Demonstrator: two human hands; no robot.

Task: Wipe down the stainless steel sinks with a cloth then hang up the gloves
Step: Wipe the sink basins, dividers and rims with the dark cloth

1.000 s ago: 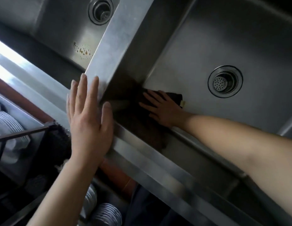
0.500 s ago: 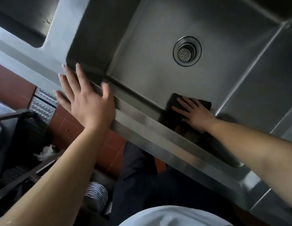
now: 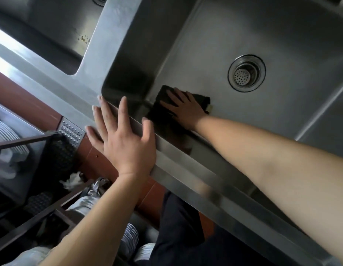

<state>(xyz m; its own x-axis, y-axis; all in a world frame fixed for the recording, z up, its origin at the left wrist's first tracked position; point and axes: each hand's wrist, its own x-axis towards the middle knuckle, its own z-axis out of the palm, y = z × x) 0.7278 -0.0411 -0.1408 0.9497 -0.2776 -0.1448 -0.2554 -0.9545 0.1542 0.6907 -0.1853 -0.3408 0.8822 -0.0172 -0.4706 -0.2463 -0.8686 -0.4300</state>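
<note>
Two stainless steel sinks fill the upper view. The right sink (image 3: 281,31) has a round drain (image 3: 246,73) in its floor. A dark cloth (image 3: 163,104) lies flat in this sink's near left corner, and my right hand (image 3: 186,109) presses on it with fingers spread. My left hand (image 3: 121,139) rests flat and spread on the sink's front rim (image 3: 186,169), holding nothing. The left sink (image 3: 51,35) lies beyond a steel divider (image 3: 113,33). No gloves are in view.
Below the counter at the left stands a dark metal rack (image 3: 32,189) with stacked plates (image 3: 5,131) and crumpled paper (image 3: 72,180). Red floor tiles (image 3: 23,96) and a perforated floor grate (image 3: 71,132) show under the rim. My dark trousers (image 3: 182,237) are at the bottom.
My right hand has slid the cloth along the near edge of the sink floor, first right, then back to the left corner. The left hand has stayed on the front rim.
</note>
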